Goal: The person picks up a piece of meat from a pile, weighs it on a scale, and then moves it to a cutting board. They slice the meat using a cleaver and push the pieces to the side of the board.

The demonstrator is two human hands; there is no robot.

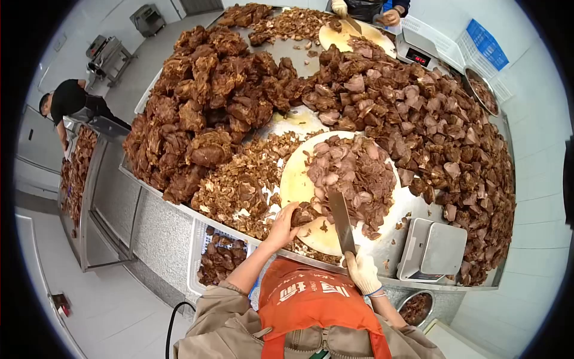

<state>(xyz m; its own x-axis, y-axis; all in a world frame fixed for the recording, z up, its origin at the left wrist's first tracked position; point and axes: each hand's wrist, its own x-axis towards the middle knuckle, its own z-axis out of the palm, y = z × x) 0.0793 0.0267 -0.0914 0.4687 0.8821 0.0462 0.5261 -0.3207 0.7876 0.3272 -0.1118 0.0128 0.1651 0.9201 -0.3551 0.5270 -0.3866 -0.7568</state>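
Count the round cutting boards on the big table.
2. The near board is partly under sliced meat; the far board is at the far edge, beside a scale. The meat heaps could hide more.

knife (339,216): handle mostly hid in r hand (363,273)
meat pc (306,214): underside hid, edge covered by l hand (283,230)
round board (293,182): middle hid under sliced meat (344,173)
far person (375,7): head cut off by top edge
far scale (417,46): red digits too sm. to read
near scale (441,249): readout can't be read
apron (317,299): print partly unclear, lower part out of view
low bowl (416,307): part hid under table (388,239)
left person (75,105): hand detail too sm.
dark obj. (568,179), r edge: cut off, can't ID
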